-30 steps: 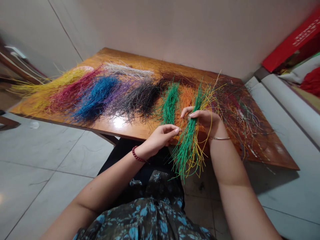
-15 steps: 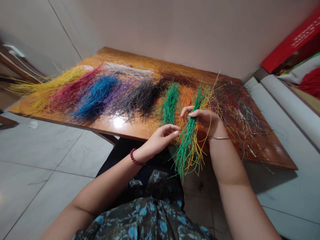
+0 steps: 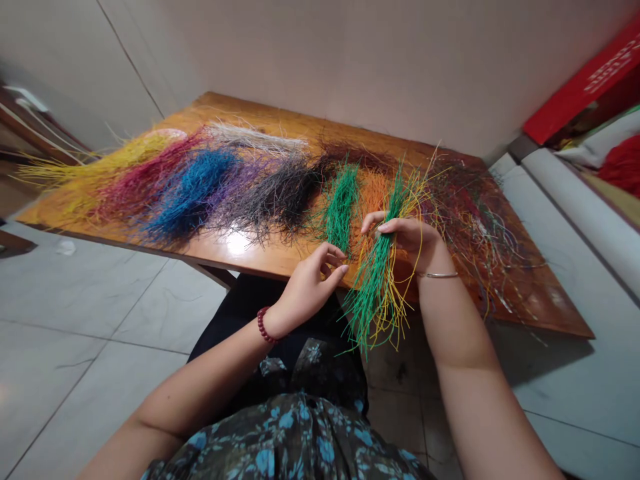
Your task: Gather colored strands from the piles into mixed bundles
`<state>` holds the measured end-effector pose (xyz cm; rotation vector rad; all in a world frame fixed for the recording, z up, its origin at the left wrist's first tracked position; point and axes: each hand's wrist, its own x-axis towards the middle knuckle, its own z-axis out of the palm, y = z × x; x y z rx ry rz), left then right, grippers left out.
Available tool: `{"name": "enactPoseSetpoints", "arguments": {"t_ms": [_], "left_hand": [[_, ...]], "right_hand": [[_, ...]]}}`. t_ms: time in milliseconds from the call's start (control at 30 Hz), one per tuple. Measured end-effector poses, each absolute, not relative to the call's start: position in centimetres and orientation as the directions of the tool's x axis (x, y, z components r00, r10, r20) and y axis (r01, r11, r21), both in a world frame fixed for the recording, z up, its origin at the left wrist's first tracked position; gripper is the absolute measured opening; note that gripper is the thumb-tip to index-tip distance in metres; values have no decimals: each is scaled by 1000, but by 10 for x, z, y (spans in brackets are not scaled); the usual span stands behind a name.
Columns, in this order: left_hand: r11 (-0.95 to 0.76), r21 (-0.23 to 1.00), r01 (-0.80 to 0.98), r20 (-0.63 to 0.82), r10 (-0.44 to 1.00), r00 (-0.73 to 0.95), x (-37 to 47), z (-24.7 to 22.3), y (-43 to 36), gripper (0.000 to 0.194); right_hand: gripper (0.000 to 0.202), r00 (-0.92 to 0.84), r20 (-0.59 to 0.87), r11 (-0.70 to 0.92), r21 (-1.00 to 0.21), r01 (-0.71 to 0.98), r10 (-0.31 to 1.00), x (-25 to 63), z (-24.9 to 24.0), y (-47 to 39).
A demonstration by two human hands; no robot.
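Observation:
My right hand [image 3: 413, 233] grips a bundle of thin green and yellow strands [image 3: 379, 277] near its upper part. The long ends hang below my fingers, over the table's front edge. To the left of the bundle is my left hand [image 3: 320, 270], its fingers loosely curled and the thumb a little apart from them. I see nothing clearly held in it. Just beyond the left hand, a pile of green strands [image 3: 341, 207] lies on the table, beside orange strands [image 3: 374, 189] that my right hand and the bundle partly cover.
The wooden table [image 3: 270, 257] bears yellow [image 3: 125, 160], crimson [image 3: 153, 170], blue [image 3: 197, 190], purple [image 3: 240, 183], grey-black [image 3: 287, 193] and white strand piles [image 3: 257, 139]. Mixed tangled strands [image 3: 475, 227] spread over its right side. A red box [image 3: 575, 93] stands at far right.
My left hand has drawn back slightly to the left, away from the bundle. The right hand keeps its hold in the same place.

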<state>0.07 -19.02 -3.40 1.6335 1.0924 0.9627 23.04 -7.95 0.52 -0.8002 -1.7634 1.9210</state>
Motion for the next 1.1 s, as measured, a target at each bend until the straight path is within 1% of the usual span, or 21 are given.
{"name": "enactPoseSetpoints", "arguments": {"t_ms": [67,100,167,233,333,467,567,700,900,1100], "left_hand": [[-265,916,301,171,937,305,1,-32,-192,13],[-301,892,339,194,930,313,2,-31,-193,13],[-348,850,396,225,919,325,4,-30,-193,18],[-361,835,416,231,915,331,6,-30,-193,23],[-346,853,391,216,916,338,9,-31,-191,27],[-306,898,316,201,924,324,13,-34,-186,29],[-267,924,273,176,932,316,16,-38,-183,28],[-204,943,263,128,952,279,21,-41,-180,31],[-182,950,255,117,961,251,21,-43,-179,32],[-191,948,255,127,960,250,17,-41,-181,30]], "right_hand": [[19,-761,-131,-107,-991,82,635,231,5,-80],[21,-762,-130,-103,-991,84,634,231,4,-80],[22,-753,-129,-97,-991,87,645,232,4,-79],[22,-749,-135,-100,-991,91,649,233,3,-78],[21,-771,-138,-103,-990,94,622,234,1,-75],[17,-787,-98,-63,-995,75,610,233,-1,-73],[11,-776,-78,-34,-997,73,626,232,-2,-75],[7,-758,-45,-2,-998,57,651,234,-5,-76],[13,-740,-86,-29,-996,90,667,235,-7,-75],[11,-757,-101,-65,-995,77,646,233,-7,-72]]}}
